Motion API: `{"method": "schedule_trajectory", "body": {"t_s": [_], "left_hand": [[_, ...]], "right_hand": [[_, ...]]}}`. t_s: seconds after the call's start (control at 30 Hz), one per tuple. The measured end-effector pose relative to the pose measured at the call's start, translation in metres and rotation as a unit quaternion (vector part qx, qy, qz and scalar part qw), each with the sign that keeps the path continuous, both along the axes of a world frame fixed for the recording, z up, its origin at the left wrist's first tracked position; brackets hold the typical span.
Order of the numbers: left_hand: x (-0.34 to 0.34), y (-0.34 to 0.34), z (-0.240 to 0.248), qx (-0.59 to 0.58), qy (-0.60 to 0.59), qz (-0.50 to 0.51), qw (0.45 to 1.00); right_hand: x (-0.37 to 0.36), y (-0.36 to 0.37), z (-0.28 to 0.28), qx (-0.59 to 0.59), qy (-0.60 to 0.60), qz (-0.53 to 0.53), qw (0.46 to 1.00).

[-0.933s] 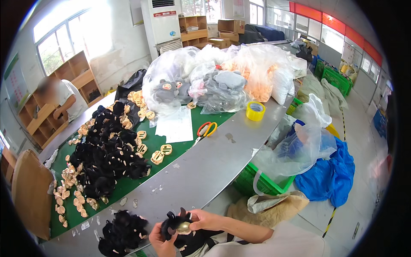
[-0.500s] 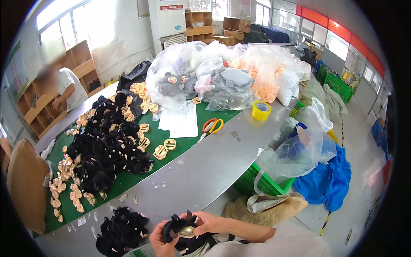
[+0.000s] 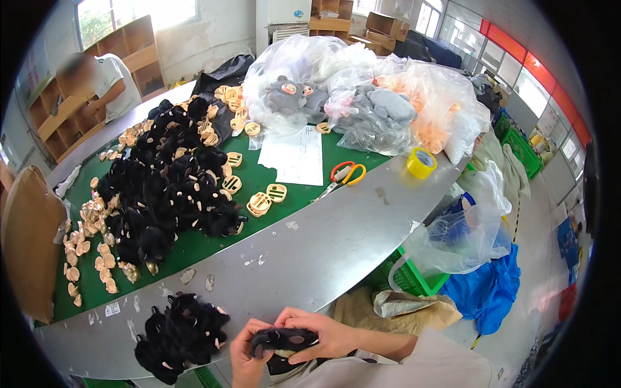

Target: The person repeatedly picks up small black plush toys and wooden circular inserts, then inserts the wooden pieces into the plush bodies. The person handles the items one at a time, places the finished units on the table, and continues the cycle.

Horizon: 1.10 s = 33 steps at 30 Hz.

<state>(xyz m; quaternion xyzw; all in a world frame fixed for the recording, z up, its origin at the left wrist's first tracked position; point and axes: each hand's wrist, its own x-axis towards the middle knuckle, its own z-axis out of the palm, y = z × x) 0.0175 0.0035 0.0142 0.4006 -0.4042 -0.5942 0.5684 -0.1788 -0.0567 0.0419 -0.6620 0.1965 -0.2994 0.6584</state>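
Between both hands, near the lower edge, is a small black plush piece (image 3: pixel 281 339) with rounded ears and a pale plate partly showing underneath. My left hand (image 3: pixel 244 349) grips its left end, the fingers wrapped round it. With thumb below and fingers above, my right hand (image 3: pixel 326 333) pinches the right side. Just left of my hands, a small heap of black plush pieces (image 3: pixel 184 333) lies at the metal table's near edge. Farther off, a large heap of similar black plush pieces (image 3: pixel 162 187) covers much of the green mat (image 3: pixel 207 249).
Beige plastic parts (image 3: pixel 259 204), scissors (image 3: pixel 341 178), a paper sheet (image 3: pixel 294 160) and yellow tape (image 3: pixel 421 163) lie on the table (image 3: pixel 310 258). Clear bags of plush toys (image 3: pixel 291 90) fill its far end. A green crate (image 3: pixel 411 275) stands to the right. One person (image 3: pixel 119 84) sits far left.
The plush piece has been turned in my hands, so its gold plate shows less and an ear shows more. My right fingers have shifted over its top. The whole view has tilted slightly.
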Motion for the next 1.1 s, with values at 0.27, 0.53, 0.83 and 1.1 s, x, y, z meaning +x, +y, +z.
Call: {"method": "schedule_trajectory", "body": {"t_s": [0.27,0.53,0.83,1.1], "left_hand": [[-0.003,-0.001,0.005,-0.047,0.018,-0.099,0.994],[-0.042,-0.008,0.011,-0.1,-0.044,0.08,0.991],[-0.055,-0.026,0.009,-0.06,-0.141,0.159,0.975],[-0.039,-0.022,0.034,-0.04,-0.148,0.088,0.984]], "right_hand": [[-0.003,0.013,0.035,-0.048,0.031,-0.024,0.998],[-0.003,0.007,0.029,-0.141,-0.025,-0.152,0.978],[0.009,-0.002,0.007,-0.004,0.018,-0.281,0.96],[-0.005,-0.015,0.013,0.207,-0.131,-0.052,0.968]]}}
